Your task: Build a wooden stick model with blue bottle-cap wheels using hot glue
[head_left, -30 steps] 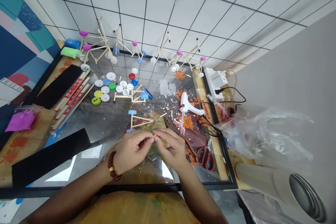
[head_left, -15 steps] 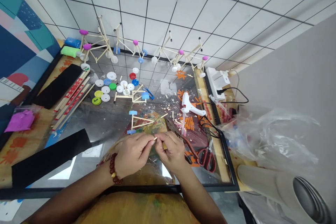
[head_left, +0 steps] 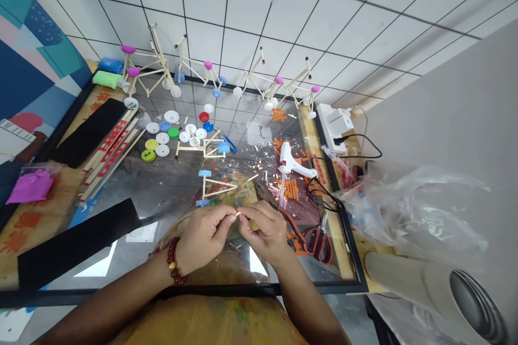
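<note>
Centrally, from the head view: left hand (head_left: 204,237) and right hand (head_left: 265,234), both curled, fingertips meeting to pinch a short pale wooden stick (head_left: 238,214), held up over a clear plastic sheet (head_left: 226,264), its small end kept in sight. Just beyond lie a stick-built frame with blue caps (head_left: 218,188) and a white glue gun (head_left: 293,164).

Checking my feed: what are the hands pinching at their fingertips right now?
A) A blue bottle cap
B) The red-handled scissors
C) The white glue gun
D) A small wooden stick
D: the left hand and right hand meet at the fingertips around a small pale wooden stick.
</note>
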{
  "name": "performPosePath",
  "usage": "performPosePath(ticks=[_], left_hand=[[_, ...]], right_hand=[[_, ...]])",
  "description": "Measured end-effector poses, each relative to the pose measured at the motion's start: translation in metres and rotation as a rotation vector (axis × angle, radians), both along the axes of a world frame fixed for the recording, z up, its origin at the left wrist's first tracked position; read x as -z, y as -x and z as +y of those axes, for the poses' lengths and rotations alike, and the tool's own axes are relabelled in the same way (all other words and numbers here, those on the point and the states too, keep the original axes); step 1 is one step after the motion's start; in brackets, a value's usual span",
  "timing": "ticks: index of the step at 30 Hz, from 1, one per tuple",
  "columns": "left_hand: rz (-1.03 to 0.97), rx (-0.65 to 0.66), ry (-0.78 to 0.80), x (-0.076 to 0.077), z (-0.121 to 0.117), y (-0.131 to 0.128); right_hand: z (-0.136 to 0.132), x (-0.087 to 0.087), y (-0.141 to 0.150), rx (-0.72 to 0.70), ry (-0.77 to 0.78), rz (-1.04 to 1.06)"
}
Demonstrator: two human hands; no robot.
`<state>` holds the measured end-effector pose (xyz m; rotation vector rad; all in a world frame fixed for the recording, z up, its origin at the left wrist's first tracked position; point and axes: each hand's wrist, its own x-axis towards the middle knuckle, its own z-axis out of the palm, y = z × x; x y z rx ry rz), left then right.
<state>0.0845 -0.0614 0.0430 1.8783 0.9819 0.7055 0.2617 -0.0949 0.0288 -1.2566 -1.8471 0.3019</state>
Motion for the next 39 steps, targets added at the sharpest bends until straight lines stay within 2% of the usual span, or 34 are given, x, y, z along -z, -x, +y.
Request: performPosePath(ticks=[3, 9, 12, 15, 19, 22, 25, 28, 32, 35, 39], left_hand=[[0.002, 0.013, 0.034, -0.001, 0.001, -0.001], [-0.128, 0.035, 0.423, 0.01, 0.005, -0.002], [-0.156, 0.011, 0.513, 0.013, 0.007, -0.001], [-0.107, 0.003, 0.416, 0.001, 0.01, 0.001], [-0.05, 0.066, 0.129, -0.032, 0.021, 0.005], [-0.012, 0.044, -0.105, -0.049, 0.031, 0.003], [0.02, -0.004, -0.236, -0.057, 0.044, -0.004], [-0.021, -0.024, -0.209, -0.063, 0.058, -0.013], [-0.093, 0.002, -0.135, -0.073, 0.072, -0.018], [-0.109, -0.002, -0.143, -0.077, 0.075, -0.014], [-0.058, -0.037, -0.177, -0.079, 0.07, -0.008]], right_hand=[[0.0, 0.0, 0.002, 0.029, -0.01, -0.044], [0.0, 0.001, 0.003, 0.032, 0.038, -0.022], [0.0, 0.0, 0.002, -0.03, 0.074, 0.024], [0.002, -0.007, -0.001, -0.066, 0.039, 0.047], [0.012, -0.032, -0.002, -0.035, -0.104, -0.109], [0.023, -0.048, 0.004, 0.037, -0.202, -0.202], [0.04, -0.055, 0.008, 0.144, -0.282, -0.164], [0.057, -0.064, 0.001, 0.156, -0.274, -0.065], [0.069, -0.091, -0.016, -0.029, -0.156, -0.031], [0.071, -0.107, -0.021, -0.061, -0.158, -0.022], [0.072, -0.106, -0.018, -0.04, -0.255, -0.086]])
